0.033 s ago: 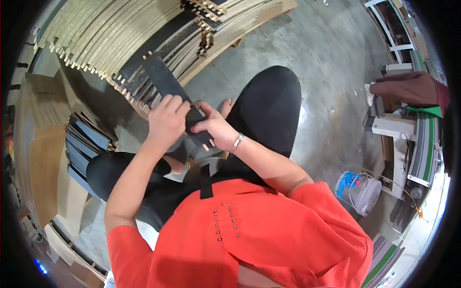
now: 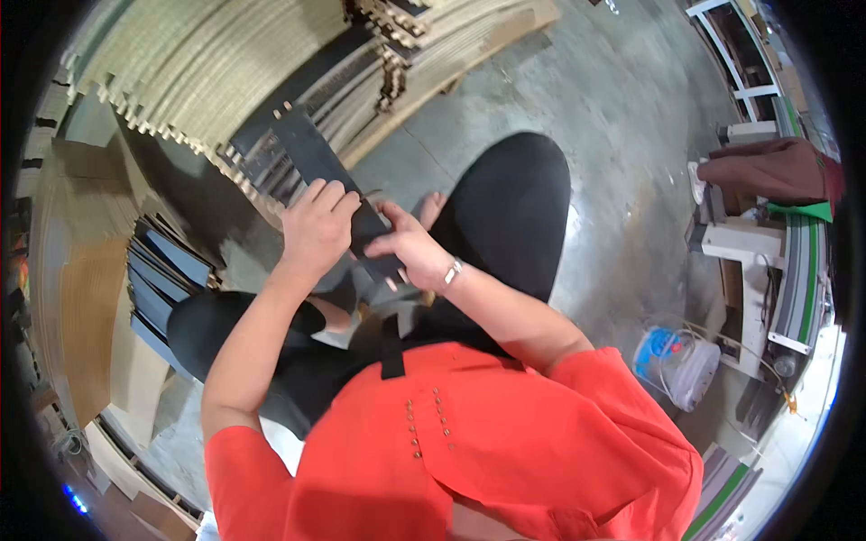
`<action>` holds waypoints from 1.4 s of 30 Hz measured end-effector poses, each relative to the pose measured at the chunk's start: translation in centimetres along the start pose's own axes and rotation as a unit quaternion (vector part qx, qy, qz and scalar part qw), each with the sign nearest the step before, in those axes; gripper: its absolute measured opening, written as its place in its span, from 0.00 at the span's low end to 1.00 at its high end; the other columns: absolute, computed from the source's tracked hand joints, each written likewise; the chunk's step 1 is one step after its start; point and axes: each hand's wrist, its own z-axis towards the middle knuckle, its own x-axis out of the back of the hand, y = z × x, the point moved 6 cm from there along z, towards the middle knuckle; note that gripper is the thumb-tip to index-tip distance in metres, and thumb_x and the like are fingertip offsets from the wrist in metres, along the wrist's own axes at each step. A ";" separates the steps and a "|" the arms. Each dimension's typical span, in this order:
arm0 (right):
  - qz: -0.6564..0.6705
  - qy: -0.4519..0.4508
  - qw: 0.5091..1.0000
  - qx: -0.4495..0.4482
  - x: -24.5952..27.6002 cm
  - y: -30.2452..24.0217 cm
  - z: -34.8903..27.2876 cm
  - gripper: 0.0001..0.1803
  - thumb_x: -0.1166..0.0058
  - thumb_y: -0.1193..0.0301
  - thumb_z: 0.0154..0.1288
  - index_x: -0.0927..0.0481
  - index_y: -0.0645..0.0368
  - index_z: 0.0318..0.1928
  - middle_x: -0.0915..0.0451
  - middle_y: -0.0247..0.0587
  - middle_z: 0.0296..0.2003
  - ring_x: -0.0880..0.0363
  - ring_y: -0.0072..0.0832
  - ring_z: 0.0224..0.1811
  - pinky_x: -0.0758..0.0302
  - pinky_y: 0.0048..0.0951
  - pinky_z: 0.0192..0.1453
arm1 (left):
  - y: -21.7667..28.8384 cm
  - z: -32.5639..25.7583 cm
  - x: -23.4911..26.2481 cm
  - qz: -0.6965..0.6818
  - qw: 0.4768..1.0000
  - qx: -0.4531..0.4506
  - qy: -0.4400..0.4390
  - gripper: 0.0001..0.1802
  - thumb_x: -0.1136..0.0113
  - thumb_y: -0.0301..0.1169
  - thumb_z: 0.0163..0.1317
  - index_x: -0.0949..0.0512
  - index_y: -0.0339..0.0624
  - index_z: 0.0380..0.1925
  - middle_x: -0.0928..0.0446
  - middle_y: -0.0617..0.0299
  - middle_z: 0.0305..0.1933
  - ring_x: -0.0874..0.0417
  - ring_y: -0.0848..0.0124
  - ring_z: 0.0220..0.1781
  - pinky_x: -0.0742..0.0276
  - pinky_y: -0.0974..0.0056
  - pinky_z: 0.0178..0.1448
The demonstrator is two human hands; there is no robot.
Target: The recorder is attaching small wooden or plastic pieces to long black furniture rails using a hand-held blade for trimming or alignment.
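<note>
A long dark board (image 2: 316, 153) slants between my hands, its far end resting near a stack of boards. Pale wooden dowels stick out of both of its ends. My left hand (image 2: 317, 225) is closed over the board's left edge, knuckles up, about midway along. Closer to me, my right hand (image 2: 413, 251) grips the near end from the right, with the thumb on the top face. Some fingers of both hands are hidden by the board.
A large stack of boards (image 2: 207, 63) with dowelled ends stands ahead on the left. Brown panels (image 2: 86, 298) and dark blue panels (image 2: 171, 261) lean at my left. On the right are a white bucket (image 2: 693, 370) and a dark red cloth (image 2: 762, 171) over a machine.
The whole view has shifted slightly. Both hands keep their grip on the board, which stays at almost the same slant.
</note>
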 end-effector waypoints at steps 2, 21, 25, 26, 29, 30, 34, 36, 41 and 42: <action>0.004 -0.016 0.996 -0.092 -0.8 0.0 -1.1 0.32 0.51 0.86 0.53 0.39 0.60 0.60 0.23 0.50 0.37 0.18 0.36 0.27 0.20 0.33 0.29 | -5.1 1.4 -0.8 0.057 0.998 0.019 0.036 0.04 0.43 0.25 0.47 0.22 0.48 0.22 0.29 0.60 0.26 0.23 0.62 0.33 0.25 0.56 0.30; 0.146 -0.027 0.978 -0.144 -0.3 -1.1 -1.2 0.42 0.73 0.33 0.67 0.28 0.59 0.55 0.19 0.47 0.37 0.19 0.34 0.31 0.23 0.33 0.29 | -3.5 1.7 -1.8 0.066 0.998 0.013 -0.002 0.02 0.44 0.27 0.48 0.26 0.45 0.20 0.30 0.59 0.25 0.25 0.61 0.31 0.27 0.57 0.31; 0.114 0.005 0.985 -0.132 1.4 0.9 -0.3 0.43 0.74 0.31 0.66 0.27 0.60 0.52 0.19 0.43 0.38 0.19 0.32 0.33 0.23 0.32 0.29 | 5.7 -4.5 0.5 -0.112 0.990 -0.076 -0.049 0.03 0.42 0.30 0.43 0.23 0.49 0.22 0.33 0.63 0.22 0.27 0.66 0.29 0.28 0.62 0.29; 0.132 0.003 0.983 -0.126 1.3 1.4 0.0 0.42 0.72 0.32 0.67 0.26 0.60 0.51 0.20 0.41 0.37 0.19 0.30 0.33 0.23 0.32 0.28 | 4.9 -4.1 1.1 -0.111 0.991 -0.057 -0.045 0.05 0.42 0.28 0.41 0.21 0.46 0.23 0.35 0.63 0.20 0.26 0.65 0.25 0.28 0.62 0.27; 0.054 0.008 0.995 -0.085 -0.2 -0.5 -1.0 0.28 0.57 0.45 0.71 0.26 0.60 0.47 0.19 0.40 0.30 0.19 0.29 0.23 0.27 0.28 0.19 | -0.2 -1.5 2.1 -0.120 0.987 0.083 0.067 0.04 0.36 0.23 0.46 0.21 0.39 0.24 0.29 0.59 0.22 0.25 0.60 0.26 0.29 0.59 0.29; -0.035 0.005 0.999 -0.038 -0.5 -1.6 -1.3 0.20 0.51 0.55 0.71 0.27 0.61 0.47 0.19 0.42 0.31 0.19 0.32 0.21 0.27 0.27 0.17 | -0.7 -1.0 3.2 -0.124 0.983 0.096 0.099 0.05 0.35 0.23 0.46 0.21 0.40 0.24 0.29 0.59 0.23 0.24 0.59 0.27 0.29 0.58 0.29; -0.146 0.012 0.989 0.001 -1.9 -2.2 -3.1 0.11 0.44 0.74 0.64 0.26 0.67 0.43 0.20 0.43 0.30 0.20 0.27 0.22 0.26 0.25 0.20 | 0.0 -1.6 7.7 -0.164 0.969 0.102 0.151 0.06 0.33 0.23 0.46 0.21 0.41 0.24 0.28 0.60 0.23 0.25 0.61 0.25 0.30 0.60 0.28; -0.181 -0.004 0.984 -0.004 -2.9 -1.0 -2.1 0.09 0.43 0.74 0.63 0.26 0.65 0.42 0.21 0.40 0.29 0.21 0.25 0.21 0.30 0.23 0.15 | 0.2 -3.2 9.3 -0.160 0.968 0.099 0.165 0.06 0.32 0.23 0.45 0.21 0.41 0.24 0.29 0.61 0.23 0.26 0.62 0.25 0.31 0.61 0.27; -0.248 -0.135 0.958 0.045 -10.5 2.6 4.7 0.05 0.44 0.75 0.62 0.25 0.62 0.36 0.24 0.32 0.27 0.27 0.21 0.26 0.32 0.25 0.25 | -2.2 -6.9 12.7 -0.153 0.940 0.156 0.261 0.08 0.33 0.17 0.43 0.20 0.35 0.26 0.27 0.58 0.22 0.26 0.64 0.23 0.31 0.64 0.27; -0.256 -0.138 0.956 0.047 -11.2 3.8 7.0 0.05 0.44 0.75 0.62 0.25 0.62 0.36 0.24 0.32 0.27 0.27 0.21 0.26 0.32 0.25 0.25 | -2.7 -7.1 13.1 -0.151 0.933 0.175 0.277 0.08 0.33 0.16 0.44 0.20 0.34 0.27 0.25 0.58 0.23 0.25 0.65 0.24 0.30 0.65 0.28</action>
